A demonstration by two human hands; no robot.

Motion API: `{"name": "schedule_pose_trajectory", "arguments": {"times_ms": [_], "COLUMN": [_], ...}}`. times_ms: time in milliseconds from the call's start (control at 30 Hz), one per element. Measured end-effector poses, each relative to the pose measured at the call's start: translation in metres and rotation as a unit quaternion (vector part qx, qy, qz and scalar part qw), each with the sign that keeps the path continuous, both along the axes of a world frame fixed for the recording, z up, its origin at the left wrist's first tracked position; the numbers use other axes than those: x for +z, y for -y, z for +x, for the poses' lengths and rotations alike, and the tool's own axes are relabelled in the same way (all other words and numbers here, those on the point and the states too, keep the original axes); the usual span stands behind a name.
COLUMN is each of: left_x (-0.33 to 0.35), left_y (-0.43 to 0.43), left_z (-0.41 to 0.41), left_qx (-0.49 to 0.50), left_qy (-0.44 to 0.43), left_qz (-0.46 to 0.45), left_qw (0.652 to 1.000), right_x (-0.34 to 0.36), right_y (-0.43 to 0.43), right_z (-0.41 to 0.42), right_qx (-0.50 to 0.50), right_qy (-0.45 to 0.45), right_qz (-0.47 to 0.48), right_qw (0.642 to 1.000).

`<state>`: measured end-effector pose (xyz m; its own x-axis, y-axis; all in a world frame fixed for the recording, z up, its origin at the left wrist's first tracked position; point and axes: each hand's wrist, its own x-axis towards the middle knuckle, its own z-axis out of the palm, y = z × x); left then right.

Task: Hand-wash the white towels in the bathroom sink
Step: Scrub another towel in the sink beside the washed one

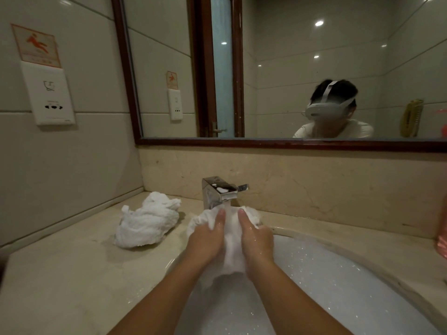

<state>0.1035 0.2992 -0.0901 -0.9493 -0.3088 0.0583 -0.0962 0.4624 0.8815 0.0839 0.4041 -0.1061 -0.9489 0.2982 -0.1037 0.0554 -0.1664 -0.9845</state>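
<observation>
both hands (232,240) grip a towel (232,247) under the faucet (219,192), over the sink (338,274).

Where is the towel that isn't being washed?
In the head view, the spare towel lies crumpled on the counter, left of the faucet and sink, near the wall.

The left grip (205,240) and right grip (257,240) clutch a wet towel (232,245) between them, thumbs on top, just under the tap (219,192). Beneath them the sink (338,274) holds sudsy water. A second towel (147,226) lies bunched on the desk (72,274), left of the tap. A mirror (290,68) hangs above.
</observation>
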Motion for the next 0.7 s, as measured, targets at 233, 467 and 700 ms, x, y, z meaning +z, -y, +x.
{"name": "schedule_pose_trajectory", "arguments": {"times_ms": [233,467,700], "left_x": [-0.003,-0.009,-0.001], "left_y": [-0.002,0.012,0.007], "left_z": [0.0,0.002,0.007], "left_qx": [0.052,-0.03,-0.059], "left_qy": [0.009,-0.09,-0.15], "left_qz": [0.078,0.107,0.084], "left_qw": [0.996,0.99,0.983], "right_x": [0.007,0.002,-0.003], "right_y": [-0.002,-0.002,-0.006], "right_z": [0.011,0.002,-0.001], "right_qx": [0.053,0.07,0.138], "right_qy": [0.032,0.052,0.031], "right_qz": [-0.061,-0.143,-0.216], "right_qw": [0.996,0.986,0.966]}}
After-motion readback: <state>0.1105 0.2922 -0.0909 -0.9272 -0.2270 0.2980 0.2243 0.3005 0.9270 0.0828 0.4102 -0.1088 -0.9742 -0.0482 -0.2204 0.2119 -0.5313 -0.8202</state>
